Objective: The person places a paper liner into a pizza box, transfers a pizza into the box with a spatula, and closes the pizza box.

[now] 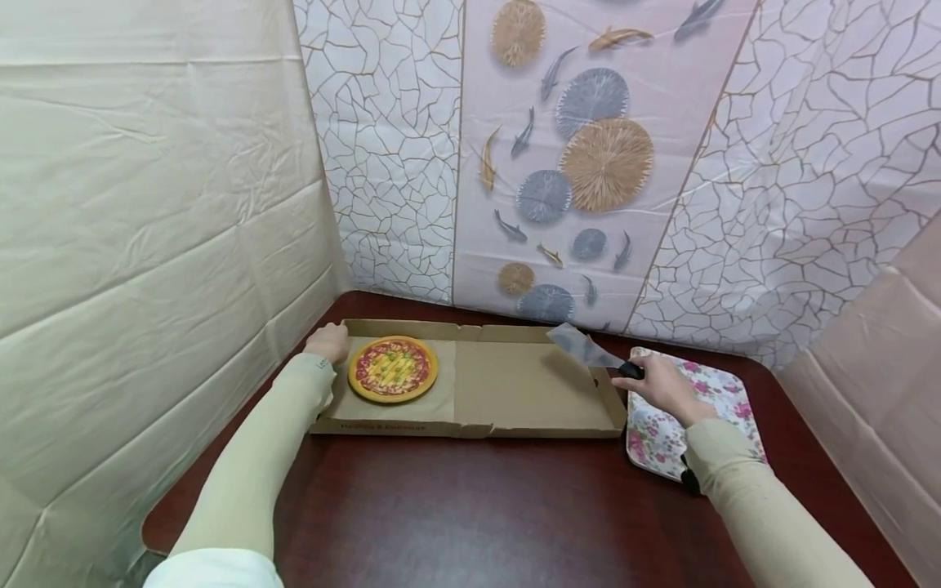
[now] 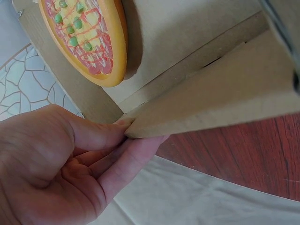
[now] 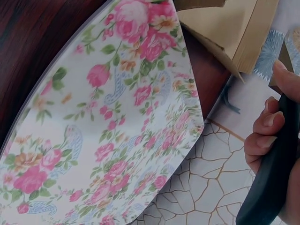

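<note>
The 2 hands are well apart, each clamped on something. The left hand pinches a cardboard wall at the left end of the open box, thumb on one face and fingers on the other. The right hand grips the black handle of a spatula, whose pale blade points away from it, up and to the left, above the right part of the box; whether the blade touches cardboard I cannot tell. The pizza lies flat in the box, just to the right of the left hand and apart from it, well left of the right hand; it has a yellow rim, red and yellow topping and green bits. It sits on a paler sheet at that end. Below and beside the right hand is a white board with pink flowers, near the box's right end. Both box and board rest on the dark red bench, which spreads nearer the person, between the 2 sleeves. Beyond both hands hangs a patterned cloth with fish.
</note>
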A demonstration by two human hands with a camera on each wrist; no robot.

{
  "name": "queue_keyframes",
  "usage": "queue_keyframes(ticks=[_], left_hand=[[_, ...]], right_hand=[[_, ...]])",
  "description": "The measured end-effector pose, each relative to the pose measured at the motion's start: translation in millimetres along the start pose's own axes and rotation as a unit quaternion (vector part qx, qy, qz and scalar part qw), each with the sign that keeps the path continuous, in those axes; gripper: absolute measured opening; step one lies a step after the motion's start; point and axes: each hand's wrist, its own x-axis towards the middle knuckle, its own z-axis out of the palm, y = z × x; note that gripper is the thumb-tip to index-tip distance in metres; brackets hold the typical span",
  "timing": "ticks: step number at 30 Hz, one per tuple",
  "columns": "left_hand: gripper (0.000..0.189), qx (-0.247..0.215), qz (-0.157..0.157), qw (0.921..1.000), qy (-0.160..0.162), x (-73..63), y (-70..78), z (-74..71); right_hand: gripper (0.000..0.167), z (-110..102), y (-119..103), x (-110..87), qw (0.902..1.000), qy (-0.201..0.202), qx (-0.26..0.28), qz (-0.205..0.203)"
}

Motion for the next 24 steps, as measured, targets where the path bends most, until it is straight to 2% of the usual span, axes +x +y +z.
queue_keyframes(ticks=[5, 13, 20, 24], left_hand=[[0.035, -0.003, -0.004, 1.0000, -0.003, -1.8, 0.8, -1.1], [0.033, -0.003, -0.004, 1.0000, 0.005, -4.6, 1.9, -4.6], [0.034, -0.004, 0.003, 1.0000, 0.002, -3.7, 1.0, -2.3], [0.033, -0.002, 0.003, 1.0000, 0.003, -4.2, 1.6, -2.7]], right_hand=[[0.023, -3, 5, -2.7, 1.0000, 0.007, -0.005, 0.000], [0.027, -11, 8, -7.2, 0.9989, -0.013, 0.017, 0.042], [0.026, -14, 16, -12.8, 0.9991, 0.002, 0.006, 0.041], [0.028, -15, 20, -15.9, 0.9989, -0.003, 0.004, 0.046]])
